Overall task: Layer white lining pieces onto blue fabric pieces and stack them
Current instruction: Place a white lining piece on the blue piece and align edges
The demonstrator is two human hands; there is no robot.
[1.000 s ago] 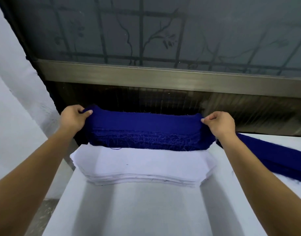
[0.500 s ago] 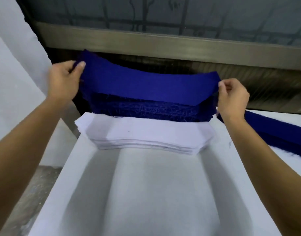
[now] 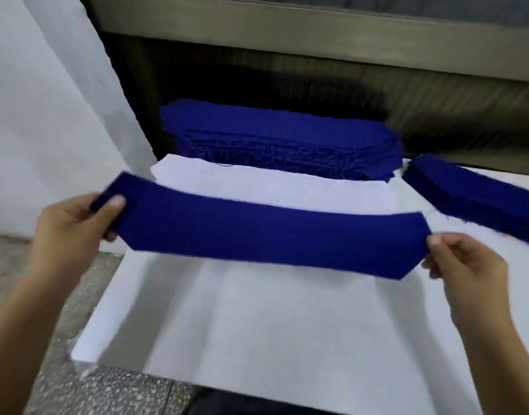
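Note:
A long blue fabric piece (image 3: 269, 235) hangs stretched between my two hands above the white table. My left hand (image 3: 74, 226) pinches its left end, thumb on top. My right hand (image 3: 463, 265) pinches its right end. Behind it lies a stack of white lining pieces (image 3: 275, 187), partly hidden by the held piece. Further back sits a thick stack of blue fabric pieces (image 3: 281, 139) with frayed threads along its front edge.
A second pile of blue pieces (image 3: 478, 196) lies at the right on the white table (image 3: 257, 324). A metal window frame (image 3: 287, 34) runs along the back. White wall stands at left, speckled floor (image 3: 77, 384) below the table's left edge.
Both hands lifted the top blue piece off the back stack and brought it toward me, over the white lining stack. The camera tilted downward.

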